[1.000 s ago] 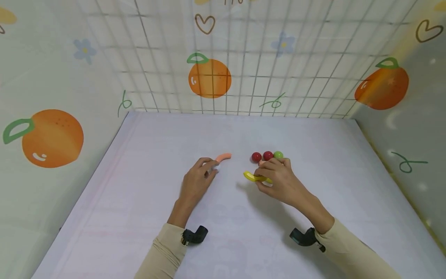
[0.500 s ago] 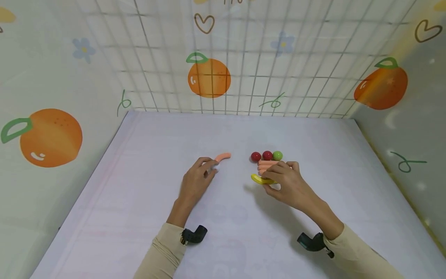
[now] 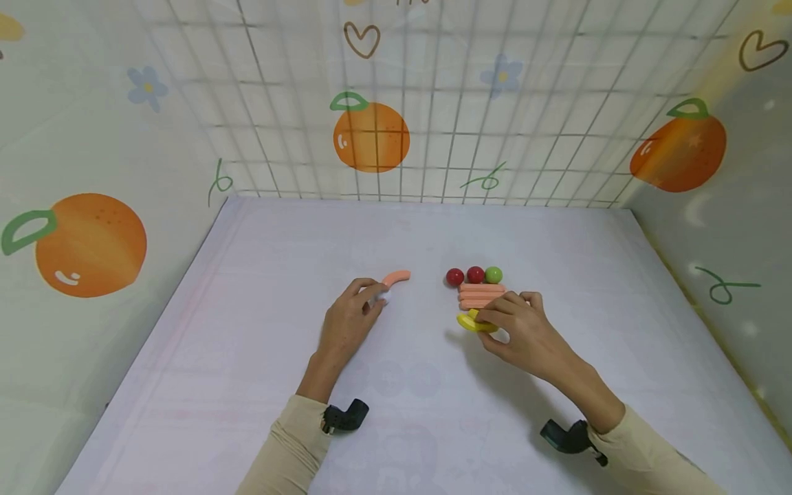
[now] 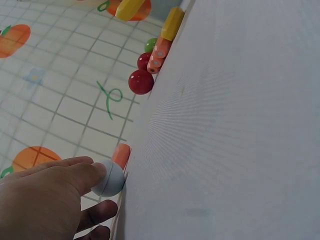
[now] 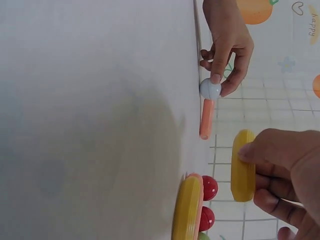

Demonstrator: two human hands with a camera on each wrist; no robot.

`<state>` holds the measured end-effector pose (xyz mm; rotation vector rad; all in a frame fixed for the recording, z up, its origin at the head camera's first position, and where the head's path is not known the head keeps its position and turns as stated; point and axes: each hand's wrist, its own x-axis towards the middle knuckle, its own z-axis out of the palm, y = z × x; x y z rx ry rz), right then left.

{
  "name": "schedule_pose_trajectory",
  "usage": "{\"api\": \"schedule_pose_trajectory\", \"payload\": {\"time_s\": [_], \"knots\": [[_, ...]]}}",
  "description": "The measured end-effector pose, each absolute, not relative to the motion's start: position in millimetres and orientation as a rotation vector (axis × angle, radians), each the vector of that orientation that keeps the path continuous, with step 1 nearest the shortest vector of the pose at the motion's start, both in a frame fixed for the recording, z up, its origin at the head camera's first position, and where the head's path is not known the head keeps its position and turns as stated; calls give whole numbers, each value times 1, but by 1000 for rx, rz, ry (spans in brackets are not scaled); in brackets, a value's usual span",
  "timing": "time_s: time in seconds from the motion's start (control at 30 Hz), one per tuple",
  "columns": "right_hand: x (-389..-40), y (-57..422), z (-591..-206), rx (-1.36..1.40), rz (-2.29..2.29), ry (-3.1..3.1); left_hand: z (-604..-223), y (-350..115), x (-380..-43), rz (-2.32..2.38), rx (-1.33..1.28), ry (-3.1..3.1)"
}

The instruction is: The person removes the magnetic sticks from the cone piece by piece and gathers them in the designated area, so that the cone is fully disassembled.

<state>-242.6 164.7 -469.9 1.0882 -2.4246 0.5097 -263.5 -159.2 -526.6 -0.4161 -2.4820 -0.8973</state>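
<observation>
My left hand (image 3: 353, 320) pinches a small white ball (image 5: 210, 89) at the table surface between thumb and fingers. Beside that ball lies a curved salmon-coloured stick (image 3: 397, 276). A yellow, banana-like curved piece (image 5: 243, 167) is gripped by my right hand (image 3: 526, 337), held off the table. Under it, a second yellow piece (image 5: 186, 210) lies on the table, partly covered in the head view. Just behind are several salmon sticks (image 3: 479, 295) side by side. Two red balls (image 3: 454, 277) and a green ball (image 3: 493, 275) form a row beyond them.
A pale tabletop (image 3: 278, 261) lies under everything. Grid-patterned cloth (image 3: 433, 137) printed with oranges rises at the back, with cloth walls left and right. Each wrist wears a black camera (image 3: 346, 416).
My right hand has moved right and toward me with the yellow piece, uncovering the salmon sticks and part of the second yellow piece. My left hand stays on the white ball.
</observation>
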Motion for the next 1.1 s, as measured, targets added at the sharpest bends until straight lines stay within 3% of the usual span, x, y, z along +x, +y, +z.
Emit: {"api": "schedule_pose_trajectory", "payload": {"time_s": [1.1], "knots": [[-246,186,-489,1006,464,-2544,-525,-158,-263,-930,-405,-2507]]}}
